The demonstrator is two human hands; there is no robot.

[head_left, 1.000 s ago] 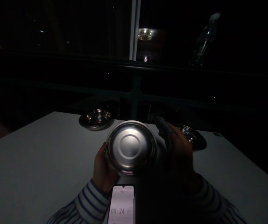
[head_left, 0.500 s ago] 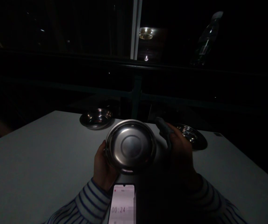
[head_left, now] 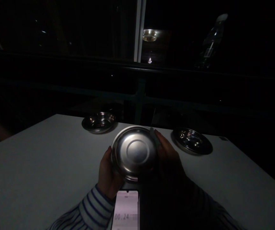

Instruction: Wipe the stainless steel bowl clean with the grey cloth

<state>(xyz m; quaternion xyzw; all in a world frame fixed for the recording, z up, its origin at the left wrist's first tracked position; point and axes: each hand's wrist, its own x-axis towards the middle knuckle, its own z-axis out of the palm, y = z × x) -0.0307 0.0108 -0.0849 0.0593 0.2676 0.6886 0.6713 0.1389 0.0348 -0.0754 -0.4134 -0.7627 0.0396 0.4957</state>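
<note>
My left hand [head_left: 107, 174] grips the left rim of a shiny steel bowl [head_left: 137, 151], tilted so that its underside and ringed base face me. At the bowl's right side, my right hand [head_left: 172, 159] is closed around a grey cloth [head_left: 153, 134]. Only a strip of the cloth shows, against the bowl's upper right edge. Deep shadow covers the lower part of my right hand. Just below the bowl, near my left wrist, a lit phone [head_left: 125, 207] displays a timer reading 00:24.
On the white table [head_left: 63, 159], one steel bowl [head_left: 99, 123] stands at the back left and another steel bowl [head_left: 192, 141] at the back right. A clear bottle [head_left: 213, 41] stands beyond on a dark ledge. A window frame [head_left: 139, 32] rises behind.
My right hand has moved left with the cloth, from apart from the bowl to its right edge. The held bowl has shifted slightly right and down.
</note>
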